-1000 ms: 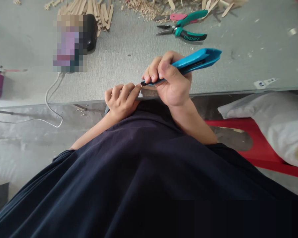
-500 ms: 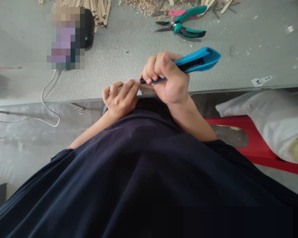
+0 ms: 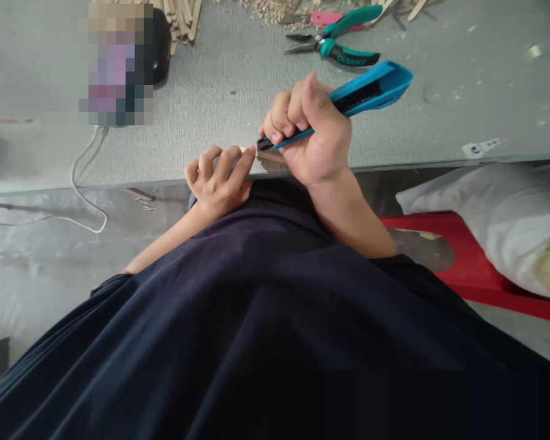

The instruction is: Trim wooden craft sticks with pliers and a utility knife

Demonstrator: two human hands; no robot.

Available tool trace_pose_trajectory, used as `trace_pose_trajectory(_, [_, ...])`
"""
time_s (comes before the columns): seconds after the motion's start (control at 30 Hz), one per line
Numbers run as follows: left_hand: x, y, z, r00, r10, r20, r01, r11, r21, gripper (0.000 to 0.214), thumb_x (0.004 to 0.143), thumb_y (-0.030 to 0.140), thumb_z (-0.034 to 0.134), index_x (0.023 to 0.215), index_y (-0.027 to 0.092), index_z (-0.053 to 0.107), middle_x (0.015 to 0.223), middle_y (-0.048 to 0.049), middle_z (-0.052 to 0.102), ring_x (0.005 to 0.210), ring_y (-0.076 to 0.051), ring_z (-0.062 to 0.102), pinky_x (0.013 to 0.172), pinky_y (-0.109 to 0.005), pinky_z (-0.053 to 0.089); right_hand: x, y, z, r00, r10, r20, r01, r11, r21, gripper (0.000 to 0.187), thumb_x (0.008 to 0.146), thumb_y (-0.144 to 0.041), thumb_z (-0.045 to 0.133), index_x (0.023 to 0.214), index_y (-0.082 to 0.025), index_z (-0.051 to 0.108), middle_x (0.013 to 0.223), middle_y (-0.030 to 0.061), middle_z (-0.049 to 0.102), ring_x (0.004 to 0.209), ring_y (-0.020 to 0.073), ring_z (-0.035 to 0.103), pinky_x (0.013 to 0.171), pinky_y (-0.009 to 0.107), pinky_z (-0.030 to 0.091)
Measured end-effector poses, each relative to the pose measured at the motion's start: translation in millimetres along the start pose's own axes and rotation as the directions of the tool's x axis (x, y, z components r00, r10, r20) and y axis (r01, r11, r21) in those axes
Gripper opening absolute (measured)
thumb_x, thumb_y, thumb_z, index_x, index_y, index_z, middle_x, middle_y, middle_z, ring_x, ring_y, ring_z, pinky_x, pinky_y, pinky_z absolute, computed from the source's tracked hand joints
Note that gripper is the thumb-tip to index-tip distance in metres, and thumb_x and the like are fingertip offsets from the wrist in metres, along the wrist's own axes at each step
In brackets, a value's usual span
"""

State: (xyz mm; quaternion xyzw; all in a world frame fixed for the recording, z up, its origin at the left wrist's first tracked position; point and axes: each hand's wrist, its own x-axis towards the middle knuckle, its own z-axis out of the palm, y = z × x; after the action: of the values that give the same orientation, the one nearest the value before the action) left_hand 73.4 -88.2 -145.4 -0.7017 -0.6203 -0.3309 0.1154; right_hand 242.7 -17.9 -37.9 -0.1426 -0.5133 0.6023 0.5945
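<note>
Head view: nearest the camera is the person's dark navy garment (image 3: 256, 318), which fills the lower frame below the table (image 3: 440, 104).

At the table's near edge, two hands meet:
- The left hand (image 3: 220, 183) has its fingers (image 3: 238, 162) curled close together. The fingertips pinch the end of one thin wooden strip (image 3: 269, 156) that lies along the table's near edge.
- The right hand (image 3: 316, 140) has its fingers wrapped tight in a fist around one blue utility knife (image 3: 371, 88). The knife's dark tip touches the strip just beside the left fingertips, and its handle slants up and away over the table.

Off the table on the right, below its edge, are one red stool (image 3: 467, 287) and one white sack (image 3: 495, 214) lying on it. Off the table on the left, one white cable (image 3: 80, 189) loops down over the near edge.

Near the table's right front edge is one small label (image 3: 481, 146).

Towards the table's far side:
- One pair of teal-handled pliers (image 3: 343, 52) lies beyond the knife.
- One pink-handled tool (image 3: 325, 18) lies just behind the pliers.
- A scatter of wood shavings (image 3: 266, 9) sits at the far edge.
- A pile of flat wooden sticks (image 3: 181, 18) also sits at the far edge. It is cut off by the frame, so the sticks cannot be counted.
- One black object (image 3: 159, 46) sits beside the pile, partly blurred out.
</note>
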Motion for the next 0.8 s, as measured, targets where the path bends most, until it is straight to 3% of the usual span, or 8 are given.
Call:
trace_pose_trajectory(0.17, [0.8,0.6,1.0,0.998,0.051,-0.048,-0.05,0.999,0.016,0.054,0.106,0.053,0.059,0.157,0.047,0.073,0.147,-0.0048,0.086,0.142,-0.045,0.071,0.116,-0.065,0.034,3.8,-1.4,-3.5,0.996,-0.026,0.083,0.024,0.999,0.025,0.083,0.1,-0.091,0.068,0.06,-0.027,0.033,0.062,-0.0051,0.03,0.055,0.0136,0.04,0.064,0.036,0.042])
trace_pose_trajectory(0.33, [2.0,-6.4,11.3,0.999,0.043,-0.018,-0.044,0.997,-0.057,0.061,0.108,0.061,0.051,0.163,0.041,0.068,0.158,0.0002,0.081,0.151,-0.04,0.063,0.119,-0.064,0.03,5.3,-6.0,-3.7,0.994,0.049,0.101,-0.049,0.999,-0.001,0.076,0.101,-0.082,0.077,0.062,-0.027,0.042,0.066,-0.0039,0.04,0.062,0.0141,0.053,0.071,0.036,0.047])
trace_pose_trajectory(0.5, [4.1,-5.9,11.7,0.998,0.049,0.031,-0.046,0.994,-0.102,0.064,0.111,0.067,0.043,0.164,0.039,0.065,0.16,-0.0035,0.08,0.15,-0.042,0.062,0.121,-0.068,0.028,1.3,-7.8,1.6,0.999,0.006,0.041,-0.003,0.998,-0.064,0.083,0.097,-0.091,0.073,0.062,-0.027,0.034,0.065,-0.0045,0.032,0.061,0.0146,0.043,0.07,0.037,0.044])
trace_pose_trajectory(0.63, [4.1,2.7,1.1,0.998,0.056,0.002,-0.056,0.998,-0.006,0.058,0.111,0.053,0.049,0.167,0.045,0.063,0.16,-0.0047,0.079,0.147,-0.045,0.068,0.117,-0.067,0.038,-1.2,-8.2,2.8,1.0,-0.005,-0.001,0.005,0.995,-0.096,0.086,0.093,-0.098,0.069,0.062,-0.028,0.03,0.065,-0.0039,0.029,0.059,0.0157,0.034,0.069,0.039,0.041])
trace_pose_trajectory(0.8, [8.4,11.0,-14.4,0.997,0.024,0.072,-0.024,1.0,0.009,0.061,0.107,0.047,0.056,0.168,0.044,0.062,0.163,-0.0073,0.077,0.152,-0.047,0.067,0.119,-0.067,0.043,-0.9,-5.4,1.9,1.0,-0.005,0.001,0.005,0.989,-0.148,0.086,0.091,-0.105,0.058,0.066,-0.029,0.028,0.068,-0.0035,0.03,0.062,0.0179,0.034,0.07,0.041,0.045])
